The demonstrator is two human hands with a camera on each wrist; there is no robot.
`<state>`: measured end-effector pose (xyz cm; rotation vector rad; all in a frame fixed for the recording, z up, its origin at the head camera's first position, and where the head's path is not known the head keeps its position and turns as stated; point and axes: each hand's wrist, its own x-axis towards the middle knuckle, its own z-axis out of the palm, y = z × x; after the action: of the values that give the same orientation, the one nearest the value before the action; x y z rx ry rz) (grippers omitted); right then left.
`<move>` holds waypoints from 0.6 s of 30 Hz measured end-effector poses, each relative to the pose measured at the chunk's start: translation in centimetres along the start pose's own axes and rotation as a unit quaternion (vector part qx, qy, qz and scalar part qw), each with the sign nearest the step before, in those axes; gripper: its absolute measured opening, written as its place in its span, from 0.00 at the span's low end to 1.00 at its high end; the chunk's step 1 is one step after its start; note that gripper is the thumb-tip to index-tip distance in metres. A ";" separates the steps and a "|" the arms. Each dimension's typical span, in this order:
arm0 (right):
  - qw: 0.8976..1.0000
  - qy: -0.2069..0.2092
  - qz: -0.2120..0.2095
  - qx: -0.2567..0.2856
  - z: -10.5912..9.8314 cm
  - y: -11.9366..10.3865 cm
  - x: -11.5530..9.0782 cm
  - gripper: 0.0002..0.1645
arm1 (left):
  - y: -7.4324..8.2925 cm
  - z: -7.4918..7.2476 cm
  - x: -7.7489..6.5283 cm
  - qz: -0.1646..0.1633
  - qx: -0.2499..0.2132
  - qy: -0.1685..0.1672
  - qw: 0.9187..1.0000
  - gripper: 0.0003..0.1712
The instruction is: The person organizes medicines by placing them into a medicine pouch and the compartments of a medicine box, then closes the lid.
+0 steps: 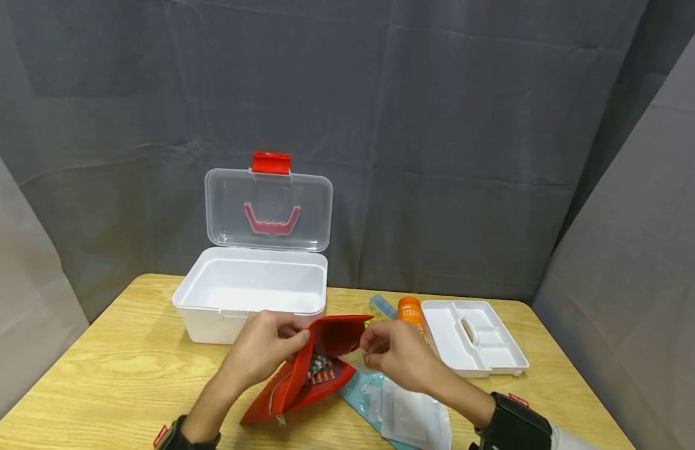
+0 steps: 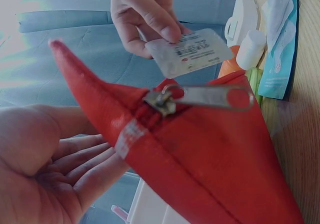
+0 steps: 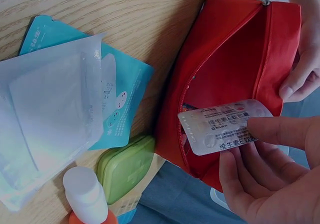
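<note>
A red zip pouch [image 1: 271, 400] gapes open above the table, and my left hand [image 1: 263, 347] holds it by its edge, thumb on the near side. Blister packs of capsules [image 1: 320, 370] show inside it. With thumb and fingers, my right hand [image 1: 400, 353] pinches a silver blister pack [image 3: 222, 125] printed with dark lettering. In the right wrist view that pack overlaps the pouch opening, its lower end over the zip. The left wrist view shows the pouch's metal zip pull [image 2: 215, 97] close up, with the pack's printed back beyond it.
Behind the pouch stands a white box [image 1: 249, 328], its clear lid [image 1: 269, 194] raised. A white compartment tray [image 1: 454, 359] lies at the right, beside an orange bottle [image 1: 410, 310]. A teal packet [image 3: 125, 104], a whitish packet [image 3: 47, 104], a green case [image 3: 127, 166] and a white bottle [image 3: 82, 184] lie near the pouch.
</note>
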<state>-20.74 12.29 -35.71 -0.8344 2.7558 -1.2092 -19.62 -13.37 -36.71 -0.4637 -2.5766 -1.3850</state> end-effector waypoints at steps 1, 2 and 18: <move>1.000 0.004 -0.002 0.001 0.1 -0.1 0.0 0.10 | 0.0 0.0 0.0 0.001 0.001 0.001 1.000 0.04; 1.000 0.010 -0.005 0.000 0.1 -0.1 0.0 0.10 | 0.0 0.0 0.0 0.001 0.001 0.001 1.000 0.04; 0.998 0.026 -0.059 -0.009 1.9 -0.3 -0.1 0.16 | 0.0 0.1 0.0 -0.011 -0.024 -0.006 1.000 0.04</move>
<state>-20.08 10.94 -36.89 -0.9943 2.7985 -1.2427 -19.67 -13.34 -36.76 -0.4534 -2.5710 -1.4574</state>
